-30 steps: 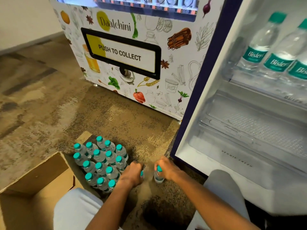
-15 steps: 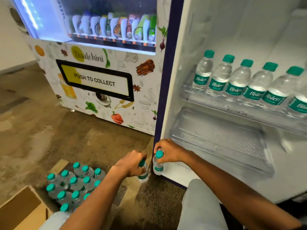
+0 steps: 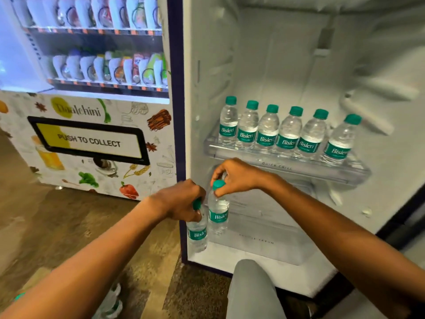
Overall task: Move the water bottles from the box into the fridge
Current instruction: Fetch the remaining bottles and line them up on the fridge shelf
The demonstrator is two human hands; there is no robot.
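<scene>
Mid-carry: two bottles lifted toward the open fridge (image 3: pixel 287 65), not yet set down. Left hand (image 3: pixel 181 200) clenched round the neck of one water bottle (image 3: pixel 197 233), hanging just outside the fridge's near left edge. Right hand (image 3: pixel 234 176) pinching the cap of a second bottle (image 3: pixel 218 212), just inside, below the shelf (image 3: pixel 287 168) already carrying a row of six bottles (image 3: pixel 289 132). Both arms outstretched, wrists bent down. Next, probably: raising both to shelf height and standing them upright beside or behind that row.
</scene>
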